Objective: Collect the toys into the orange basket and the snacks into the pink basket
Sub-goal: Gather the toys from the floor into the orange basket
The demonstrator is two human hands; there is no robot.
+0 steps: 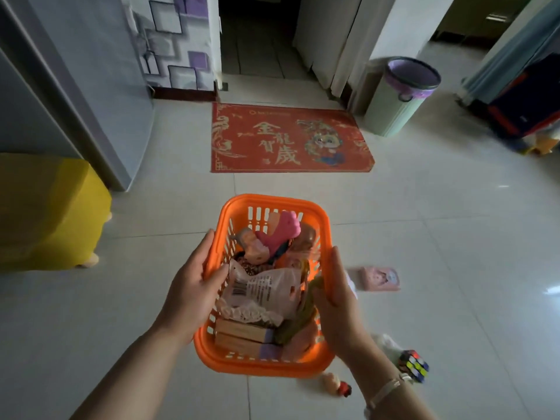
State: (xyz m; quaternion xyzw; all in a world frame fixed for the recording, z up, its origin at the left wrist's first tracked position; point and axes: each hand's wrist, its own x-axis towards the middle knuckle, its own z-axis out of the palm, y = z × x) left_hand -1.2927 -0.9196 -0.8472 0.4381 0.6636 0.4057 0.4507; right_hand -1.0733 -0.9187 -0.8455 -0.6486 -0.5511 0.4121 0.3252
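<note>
The orange basket (274,201) hangs above the floor between both hands. My left hand (191,286) grips its left rim and my right hand (339,301) grips its right rim. Inside lie a pink toy figure (285,233), other small toys, a clear plastic packet with a barcode (260,291) and two wooden blocks (239,336). On the floor to the right lie a pink card-like packet (380,278), a twisty cube puzzle (413,365) and a small figure (336,388). No pink basket is in view.
A red doormat (288,137) lies ahead before a dark doorway. A green bin with a purple liner (400,98) stands at the right, a yellow stool (48,213) at the left. Dark bags and clutter (527,113) sit at the far right.
</note>
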